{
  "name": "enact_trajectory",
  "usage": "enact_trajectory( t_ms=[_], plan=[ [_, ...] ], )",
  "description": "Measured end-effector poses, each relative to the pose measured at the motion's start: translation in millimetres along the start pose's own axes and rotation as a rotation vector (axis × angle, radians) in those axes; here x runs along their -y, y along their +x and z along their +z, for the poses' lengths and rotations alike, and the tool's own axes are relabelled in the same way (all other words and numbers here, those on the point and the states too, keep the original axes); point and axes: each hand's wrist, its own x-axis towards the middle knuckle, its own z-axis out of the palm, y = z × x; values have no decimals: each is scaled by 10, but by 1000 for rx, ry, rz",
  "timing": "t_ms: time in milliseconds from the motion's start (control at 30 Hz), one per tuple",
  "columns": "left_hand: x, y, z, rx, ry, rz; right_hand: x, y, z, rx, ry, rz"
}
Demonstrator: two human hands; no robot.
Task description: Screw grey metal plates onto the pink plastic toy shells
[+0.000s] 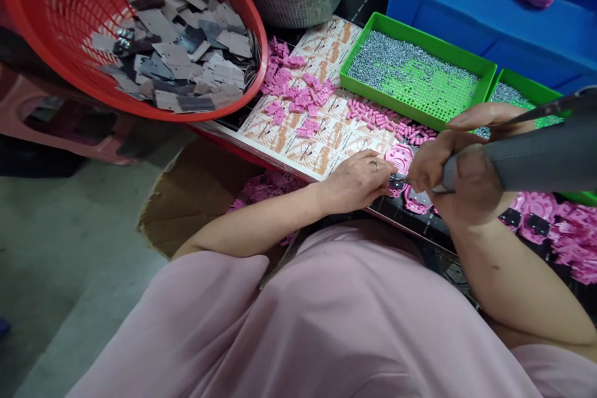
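My right hand is wrapped round a grey electric screwdriver, whose body runs off to the right. Its tip end points down-left at a dark metal plate on a pink plastic housing. The fingers of my left hand, one with a ring, are bent together at the left edge of that housing and hold it on the table. Just right of it lies a second pink housing with a grey plate, partly behind my right hand. Exactly where the tip meets the plate is hard to make out.
A red basket of metal plates stands at upper left. Green trays of screws lie behind my hands, before a blue bin. Small pink pieces lie on the table; more pink housings are at right.
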Motion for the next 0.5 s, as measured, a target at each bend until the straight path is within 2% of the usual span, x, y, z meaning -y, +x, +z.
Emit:
enact_trajectory(
  t_ms=[133,300,367,500],
  plan=[
    [-1,10,6,-21,7,5,-14,24,-2,-15,-73,2],
    [-9,44,-24,76,25,-36,220,83,85,-67,63,43],
    [-13,63,-37,33,-8,-35,327,84,104,-87,72,40],
    [-22,95,-37,-142,-90,11,419,53,86,-31,61,-12]
  ],
)
